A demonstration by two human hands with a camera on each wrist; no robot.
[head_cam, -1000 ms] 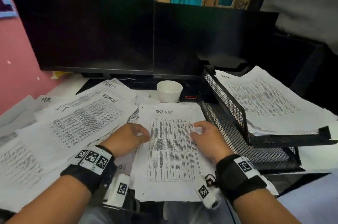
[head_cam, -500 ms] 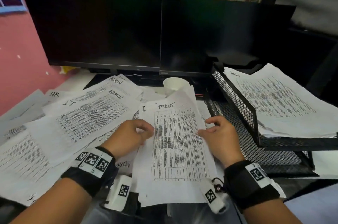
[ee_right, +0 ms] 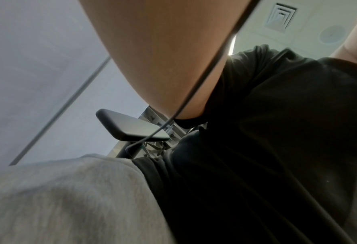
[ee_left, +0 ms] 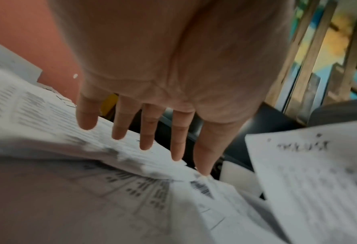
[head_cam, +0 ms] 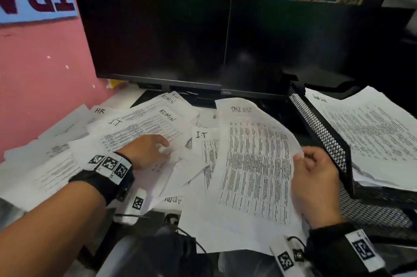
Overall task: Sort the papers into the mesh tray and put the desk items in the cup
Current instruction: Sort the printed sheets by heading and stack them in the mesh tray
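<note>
Pinching the right edge of a printed sheet headed "TASK LIST" [head_cam: 255, 163], the right hand [head_cam: 316, 177] is showing in the lower right of the head view, thumb and curled fingers closing on the paper about halfway up its side. That sheet is running lengthwise from the bottom of the frame up toward the monitors [head_cam: 225, 44], heading at the far end, its top edge lifting and curling. It is looking white, crumpled and filled with a dense table of small black print. Left of it, at lower centre, the left hand [head_cam: 146, 152] is hovering over or resting on the scattered papers [head_cam: 140, 132]; the left wrist view is showing its fingers [ee_left: 146, 132] straight and spread, gripping nothing. Those loose sheets, handwritten "I.T", "ADMIN" and "HR", are overlapping across the left half of the desk. Just right of the right hand, the black mesh tray [head_cam: 325, 139] is sitting at the right edge, its upper tier already carrying a stack of printed pages [head_cam: 372, 136]. The right wrist view is showing only forearm and clothing.
</note>
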